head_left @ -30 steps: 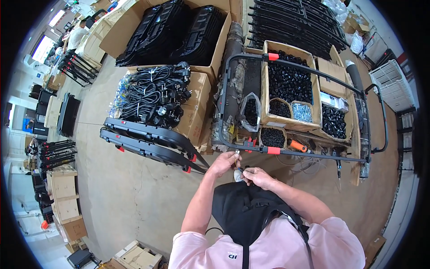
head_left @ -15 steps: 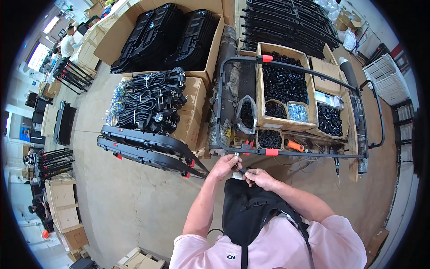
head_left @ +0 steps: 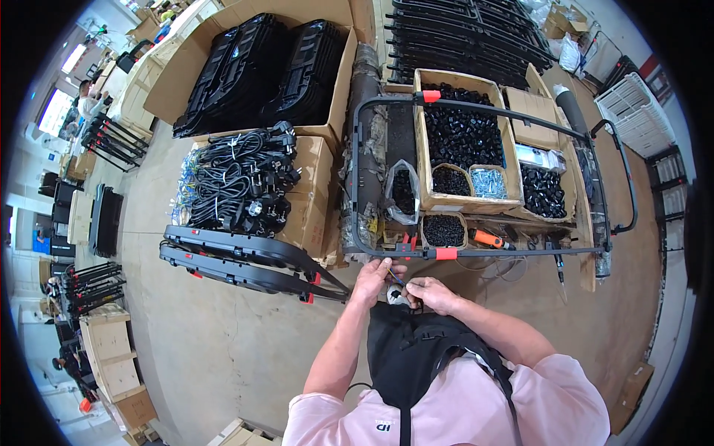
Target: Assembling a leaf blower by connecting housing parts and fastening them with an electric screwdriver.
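Observation:
My left hand (head_left: 374,281) is closed, its fingertips pinching thin coloured wires (head_left: 396,279) just below the near bar of a black tubular frame (head_left: 498,254). Close beside it on the right, my right hand (head_left: 434,294) is also closed, gripping the lower end of the same wires. What lies inside its fingers is partly hidden. The frame has red clips and rests across the bench of parts. A red-and-black bracket (head_left: 405,247) sits by the frame's near left corner, just above my left hand.
Left of me stand black curved panels (head_left: 230,244) with red latches and a carton topped with bundled black power cords (head_left: 242,178). Beyond the frame is a wooden box of black knobs (head_left: 461,137). An orange-handled tool (head_left: 489,238) lies near a small bin of black screws (head_left: 444,231).
Both hands stay close together on the wires; the left fingers have shifted slightly down and left. The view has moved a little to the right. The frame rests in the same place.

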`<state>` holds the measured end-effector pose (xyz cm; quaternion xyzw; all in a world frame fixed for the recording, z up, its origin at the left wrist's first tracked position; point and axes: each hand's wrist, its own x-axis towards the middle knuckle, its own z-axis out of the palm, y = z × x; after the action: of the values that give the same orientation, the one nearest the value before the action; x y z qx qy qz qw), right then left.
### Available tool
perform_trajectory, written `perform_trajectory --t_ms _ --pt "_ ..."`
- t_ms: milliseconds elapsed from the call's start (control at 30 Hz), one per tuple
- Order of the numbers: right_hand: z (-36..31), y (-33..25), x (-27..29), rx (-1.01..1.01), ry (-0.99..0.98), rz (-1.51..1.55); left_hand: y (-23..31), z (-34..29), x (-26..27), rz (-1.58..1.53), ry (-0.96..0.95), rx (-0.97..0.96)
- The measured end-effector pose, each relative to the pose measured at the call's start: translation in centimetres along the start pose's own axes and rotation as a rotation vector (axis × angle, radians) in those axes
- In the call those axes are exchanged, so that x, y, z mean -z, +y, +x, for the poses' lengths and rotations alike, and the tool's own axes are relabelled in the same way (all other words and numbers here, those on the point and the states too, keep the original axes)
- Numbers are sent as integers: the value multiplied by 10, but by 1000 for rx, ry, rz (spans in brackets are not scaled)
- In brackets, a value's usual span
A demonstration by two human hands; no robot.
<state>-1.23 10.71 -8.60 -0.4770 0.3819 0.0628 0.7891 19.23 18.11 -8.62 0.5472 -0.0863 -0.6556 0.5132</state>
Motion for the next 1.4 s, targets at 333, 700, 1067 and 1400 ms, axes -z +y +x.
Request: perform_trajectory --t_ms 333,700,1067,1400 --pt "3 -6 -4 -26 3 -14 1 -2 -6 624 306 -70" --pt "5 -9 -5 -70 -7 -53 4 -3 -11 218 164 -40" --pt "15 -16 -13 -46 -28 125 -3 -3 1 71 122 -8" --pt "48 -30 -23 1 -40 468 -74 -66 20 553 208 -171"
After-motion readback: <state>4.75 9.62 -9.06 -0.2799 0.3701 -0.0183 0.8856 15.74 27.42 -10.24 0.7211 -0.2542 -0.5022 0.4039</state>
